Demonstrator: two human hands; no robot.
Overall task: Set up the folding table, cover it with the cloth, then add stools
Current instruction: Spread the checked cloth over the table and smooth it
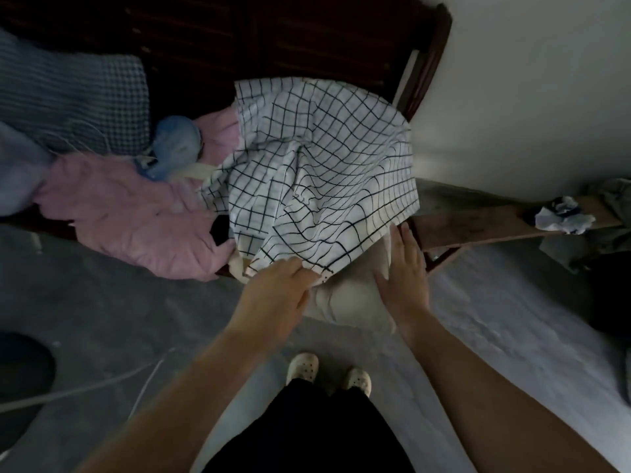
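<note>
A white cloth with a black grid pattern (321, 172) lies crumpled in a heap on a dark wooden piece of furniture, over a beige fabric (351, 295) that hangs below it. My left hand (276, 291) pinches the cloth's near lower edge. My right hand (404, 268) lies flat with fingers spread on the beige fabric, just under the cloth's right edge. No folding table or stool shows in this view.
Pink bedding (136, 220), a blue soft item (174, 145) and a blue checked fabric (68, 97) lie to the left. A wooden plank (495, 223) with a crumpled rag (563, 216) runs right along the white wall. Grey concrete floor and my feet are below.
</note>
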